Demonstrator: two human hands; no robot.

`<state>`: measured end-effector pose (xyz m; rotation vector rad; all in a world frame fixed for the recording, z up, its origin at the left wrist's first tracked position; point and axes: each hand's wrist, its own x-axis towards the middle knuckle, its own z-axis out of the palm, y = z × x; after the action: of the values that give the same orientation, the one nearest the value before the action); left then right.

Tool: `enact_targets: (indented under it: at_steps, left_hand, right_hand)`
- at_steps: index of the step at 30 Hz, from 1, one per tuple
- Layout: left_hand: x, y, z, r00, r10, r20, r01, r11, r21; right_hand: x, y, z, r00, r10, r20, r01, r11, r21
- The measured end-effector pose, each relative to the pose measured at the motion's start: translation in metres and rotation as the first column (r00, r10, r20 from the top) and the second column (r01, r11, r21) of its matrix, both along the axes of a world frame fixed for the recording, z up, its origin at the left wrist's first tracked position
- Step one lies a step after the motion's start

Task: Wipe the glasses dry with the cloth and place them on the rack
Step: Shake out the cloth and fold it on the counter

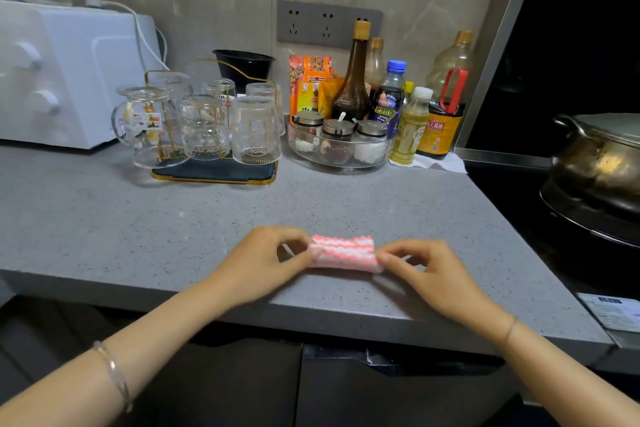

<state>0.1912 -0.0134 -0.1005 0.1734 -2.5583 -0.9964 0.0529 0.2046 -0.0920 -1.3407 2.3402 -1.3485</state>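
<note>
Both hands on the cloth [343, 252] now: left hand [266, 262] pinches one end, right hand [429, 274] the other, folded strip low over the grey counter [138, 236]. Glasses [254, 130] sit upside down on the gold rack [214, 173] at the back, glass jug [149, 125] beside them. Spice jars [337, 142], bottles [353, 80] and a pot [602, 156] crowd the right.

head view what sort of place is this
Most likely a home kitchen: a grey countertop with sauce and oil bottles, a metal pot at the right, a white countertop oven at the left. The left hand and right hand pinch a cloth.
</note>
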Motion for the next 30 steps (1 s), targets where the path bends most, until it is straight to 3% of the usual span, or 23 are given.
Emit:
enact_targets:
  at_steps: [5,10,16,18,22,25,30]
  left_hand:
    - [-0.032,-0.012,0.003,0.993,0.073,0.090,-0.085,0.987,0.136]
    - [-0.044,-0.018,0.002,0.975,0.119,0.185,-0.123,0.992,0.012]
    - [-0.044,-0.022,-0.003,0.979,0.138,0.152,-0.138,0.990,-0.009]
    - [-0.042,-0.024,-0.005,0.984,0.156,0.085,-0.153,0.987,-0.041]
    - [-0.038,-0.036,-0.003,0.981,0.191,0.045,-0.178,0.961,-0.210]
    - [-0.039,-0.052,-0.002,0.975,0.224,0.007,-0.210,0.927,-0.311]
    - [-0.044,-0.075,-0.008,0.961,0.273,-0.047,-0.274,0.909,-0.314]
  right_hand:
    - [-0.019,-0.029,0.012,0.979,-0.075,0.189,0.079,0.997,-0.016]
    - [-0.038,-0.043,0.004,0.995,-0.099,0.027,0.091,0.974,0.209]
    - [-0.043,-0.059,0.025,0.997,-0.037,0.070,0.014,0.954,0.300]
    - [-0.040,-0.070,0.038,0.995,0.020,0.099,-0.064,0.886,0.458]
    - [-0.037,-0.092,0.057,0.993,0.045,0.106,-0.109,0.666,0.738]
    - [-0.039,-0.101,0.061,0.975,0.007,0.224,-0.185,0.585,0.790]
    - [-0.041,-0.097,0.060,0.947,0.084,0.310,-0.298,0.590,0.751]
